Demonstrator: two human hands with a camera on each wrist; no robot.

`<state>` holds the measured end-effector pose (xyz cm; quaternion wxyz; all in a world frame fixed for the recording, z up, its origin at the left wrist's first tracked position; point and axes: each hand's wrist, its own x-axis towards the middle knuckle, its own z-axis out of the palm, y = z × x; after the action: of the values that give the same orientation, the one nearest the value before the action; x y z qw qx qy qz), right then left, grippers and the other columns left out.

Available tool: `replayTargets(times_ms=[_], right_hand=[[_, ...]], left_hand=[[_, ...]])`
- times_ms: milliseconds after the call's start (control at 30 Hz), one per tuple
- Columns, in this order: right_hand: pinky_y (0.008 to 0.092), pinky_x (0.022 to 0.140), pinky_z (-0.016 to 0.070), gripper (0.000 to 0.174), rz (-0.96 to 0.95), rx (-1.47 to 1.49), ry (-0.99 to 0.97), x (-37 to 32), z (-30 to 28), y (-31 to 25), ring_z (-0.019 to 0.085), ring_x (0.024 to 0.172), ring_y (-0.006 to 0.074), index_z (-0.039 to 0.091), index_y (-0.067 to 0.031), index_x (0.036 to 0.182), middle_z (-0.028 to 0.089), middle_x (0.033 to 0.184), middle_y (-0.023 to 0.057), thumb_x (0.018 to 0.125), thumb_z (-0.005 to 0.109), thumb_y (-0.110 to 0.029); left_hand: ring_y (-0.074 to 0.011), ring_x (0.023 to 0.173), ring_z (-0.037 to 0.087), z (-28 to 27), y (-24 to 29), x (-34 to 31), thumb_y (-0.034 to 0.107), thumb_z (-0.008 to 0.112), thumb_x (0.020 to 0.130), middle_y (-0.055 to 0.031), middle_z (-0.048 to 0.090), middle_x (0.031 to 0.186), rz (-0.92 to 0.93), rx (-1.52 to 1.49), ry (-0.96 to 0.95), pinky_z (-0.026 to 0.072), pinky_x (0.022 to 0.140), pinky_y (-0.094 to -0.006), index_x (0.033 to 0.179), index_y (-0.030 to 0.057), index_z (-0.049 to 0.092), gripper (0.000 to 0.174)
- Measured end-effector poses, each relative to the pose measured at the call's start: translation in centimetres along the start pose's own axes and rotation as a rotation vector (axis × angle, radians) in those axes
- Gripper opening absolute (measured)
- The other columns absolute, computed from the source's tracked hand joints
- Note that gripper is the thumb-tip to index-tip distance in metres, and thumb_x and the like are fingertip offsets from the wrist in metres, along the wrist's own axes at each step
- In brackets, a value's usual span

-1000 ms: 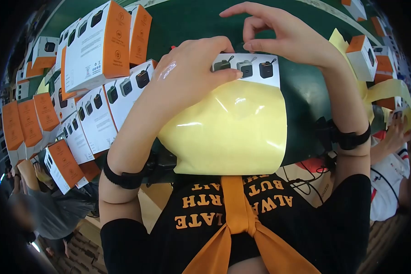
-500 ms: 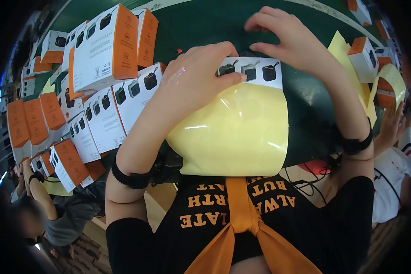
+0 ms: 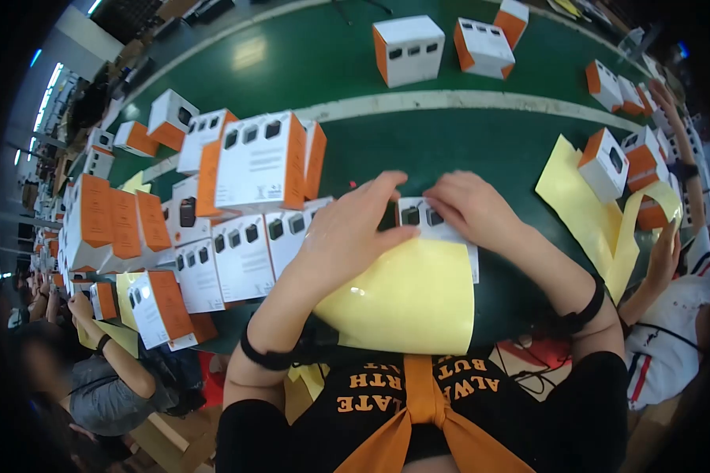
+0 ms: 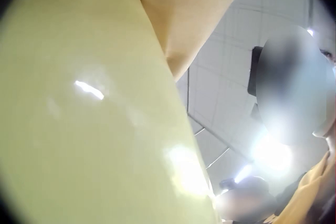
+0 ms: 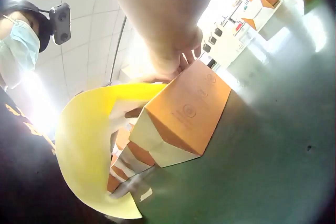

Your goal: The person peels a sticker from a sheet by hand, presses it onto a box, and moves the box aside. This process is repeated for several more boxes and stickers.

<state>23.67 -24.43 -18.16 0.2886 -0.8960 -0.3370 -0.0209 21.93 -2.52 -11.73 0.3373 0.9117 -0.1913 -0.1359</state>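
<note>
A white and orange box [image 3: 415,211] with pictures of small devices lies between the hands, its near part covered by a glossy yellow sheet [image 3: 410,303]. My left hand [image 3: 345,236] grips the box's left part, thumb on the printed face and fingers at the far edge. Around the right end is my right hand [image 3: 480,209], fingers bent over it. In the right wrist view, that hand [image 5: 176,45] touches the top of the box [image 5: 191,111], and the yellow sheet [image 5: 79,150] curves out beside it. The sheet [image 4: 94,108] hides the left fingers in the left wrist view.
Stacked boxes [image 3: 252,169] stand at the left on the green table [image 3: 442,138]. More boxes [image 3: 409,51] sit beyond the pale strip. At the right are loose yellow sheets [image 3: 580,197], a box [image 3: 605,165] and another person's hand [image 3: 663,256].
My right hand has come down from beyond the box onto its right part. The left hand keeps its hold. The head view has tilted up, showing more of the table.
</note>
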Motion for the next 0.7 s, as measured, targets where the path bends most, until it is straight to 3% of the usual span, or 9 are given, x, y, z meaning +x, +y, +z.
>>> replayTargets(times_ms=[33,67,100,167,233,300,400,600,700], right_hand=[[0.0463,0.084,0.0425,0.039,0.001,-0.126,-0.134,-0.3,-0.5,0.2,0.052,0.098,0.0319,0.059,-0.0037,0.108,0.057,0.099,0.0141,0.080,0.065,-0.031],[0.0463,0.084,0.0425,0.039,-0.016,-0.144,-0.116,-0.5,-1.0,-1.0,0.052,0.098,0.0319,0.059,-0.0037,0.108,0.057,0.099,0.0141,0.080,0.065,-0.031],[0.0491,0.089,0.0404,0.059,-0.114,-0.262,-0.134,-1.3,-1.7,-3.0,0.051,0.102,0.0353,0.052,-0.0035,0.119,0.054,0.107,0.0196,0.074,0.069,-0.038],[0.0519,0.094,0.0383,0.081,-0.222,-0.401,-0.149,-1.3,-2.1,-4.7,0.050,0.105,0.0386,0.045,-0.0034,0.130,0.051,0.115,0.0250,0.067,0.073,-0.046],[0.0566,0.103,0.0280,0.107,-0.147,-0.429,-0.389,-0.6,-1.5,-5.2,0.045,0.113,0.0418,0.031,-0.0034,0.140,0.041,0.126,0.0311,0.056,0.076,-0.053],[0.0561,0.104,0.0259,0.106,-0.150,-0.500,-0.339,3.4,-1.5,-3.5,0.044,0.115,0.0417,0.032,-0.0035,0.140,0.041,0.127,0.0301,0.055,0.076,-0.051],[0.0554,0.107,0.0208,0.105,-0.176,-0.690,-0.211,12.7,-1.5,0.4,0.041,0.118,0.0408,0.032,-0.0044,0.140,0.042,0.126,0.0283,0.056,0.076,-0.048],[0.0552,0.107,0.0238,0.104,0.114,-0.583,-0.416,28.3,-1.4,6.9,0.037,0.125,0.0397,0.028,-0.0114,0.143,0.040,0.132,0.0231,0.058,0.076,-0.049],[0.0601,0.101,0.0295,0.079,0.107,-0.795,-0.325,30.6,-0.5,8.0,0.040,0.124,0.0371,0.045,-0.0126,0.132,0.045,0.128,0.0208,0.066,0.074,-0.044]], left_hand=[[-0.0287,0.101,0.060,-0.9,-0.1,-1.6,0.019,0.071,0.076,-0.0123,0.063,0.110,0.076,0.019,0.065,0.0464,0.081,-0.0335,0.122,0.0053,0.050,0.052],[-0.0253,0.096,0.063,-2.2,0.0,-2.9,0.016,0.071,0.076,-0.0112,0.063,0.110,0.149,0.036,0.127,0.0484,0.075,-0.0294,0.121,0.0049,0.052,0.050],[-0.0146,0.071,0.065,-3.6,0.8,-4.6,0.006,0.068,0.075,-0.0084,0.063,0.110,0.094,-0.033,0.144,0.0446,0.055,-0.0212,0.115,0.0034,0.056,0.042],[-0.0105,0.062,0.060,-5.2,0.4,-7.2,0.001,0.067,0.074,-0.0077,0.062,0.110,0.042,-0.153,0.170,0.0401,0.049,-0.0196,0.114,0.0024,0.057,0.041],[-0.0064,0.052,0.055,-5.3,-0.3,-9.2,-0.003,0.065,0.074,-0.0069,0.061,0.111,-0.018,-0.283,0.175,0.0356,0.043,-0.0179,0.114,0.0014,0.058,0.041],[-0.0042,0.045,0.039,-5.1,-1.2,-10.4,0.006,0.072,0.076,-0.0068,0.062,0.104,-0.067,-0.418,0.231,0.0306,0.040,-0.0199,0.112,0.0034,0.060,0.039],[-0.0041,0.045,0.037,-5.2,-1.5,-11.4,0.006,0.072,0.076,-0.0060,0.061,0.104,-0.104,-0.399,0.249,0.0286,0.041,-0.0197,0.112,0.0033,0.060,0.038],[-0.0065,0.047,0.037,-5.6,-2.4,-12.0,0.007,0.069,0.079,-0.0062,0.063,0.094,-0.002,-0.297,0.435,0.0304,0.044,-0.0217,0.106,0.0027,0.062,0.029],[-0.0072,0.049,0.040,-6.3,-3.0,-12.5,0.007,0.067,0.081,-0.0049,0.062,0.081,-0.035,-0.250,0.610,0.0312,0.046,-0.0227,0.096,0.0016,0.065,0.017]])
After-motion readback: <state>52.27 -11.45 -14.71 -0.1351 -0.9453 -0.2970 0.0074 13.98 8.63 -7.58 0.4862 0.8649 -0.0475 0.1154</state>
